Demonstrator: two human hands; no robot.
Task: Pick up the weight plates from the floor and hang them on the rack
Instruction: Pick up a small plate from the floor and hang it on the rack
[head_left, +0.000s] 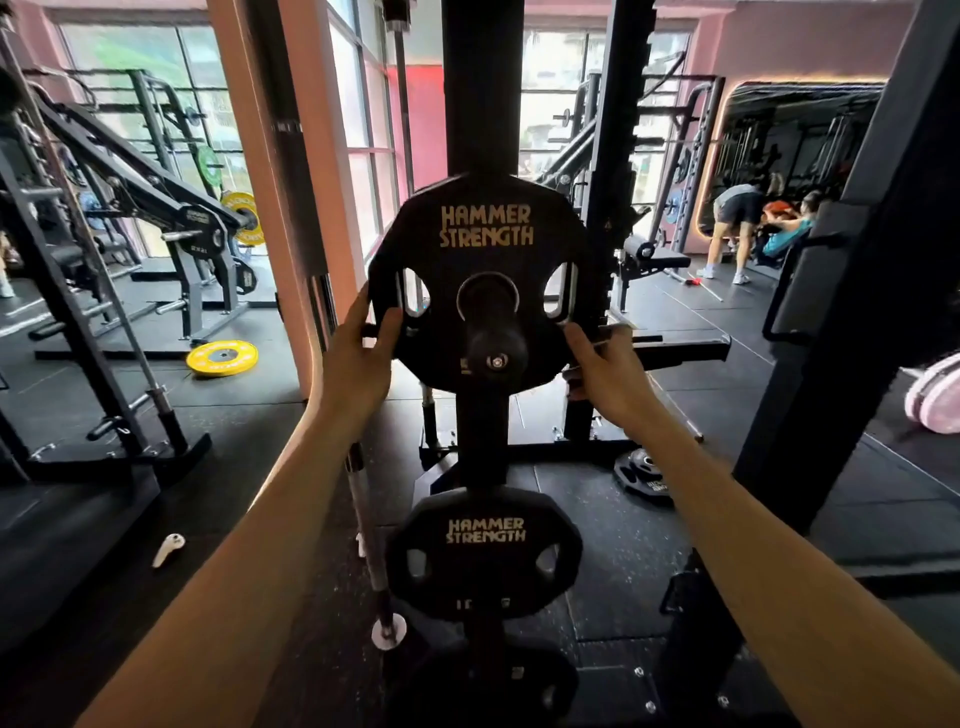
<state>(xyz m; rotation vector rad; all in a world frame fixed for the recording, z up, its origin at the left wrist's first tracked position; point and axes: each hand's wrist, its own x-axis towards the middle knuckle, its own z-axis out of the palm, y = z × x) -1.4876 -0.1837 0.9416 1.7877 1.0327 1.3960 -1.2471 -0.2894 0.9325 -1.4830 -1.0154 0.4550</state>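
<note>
A big black Hammer Strength plate (485, 228) hangs on the upper peg (493, 338) of the black rack post (480, 93), the peg poking through its centre hole. My left hand (361, 358) presses its lower left rim, fingers spread against the edge. My right hand (605, 371) holds the lower right rim. A smaller black plate (485, 556) hangs on a lower peg. Below it another dark plate (488, 686) is partly seen. One small black plate (644, 475) lies on the floor to the right of the rack base.
A barbell (371, 525) stands leaning left of the rack. A yellow plate (222, 357) lies on the floor at the left, near a machine (171, 208). A white object (169, 550) lies on the mat. A thick black upright (852, 291) stands right. People are by the far right mirror.
</note>
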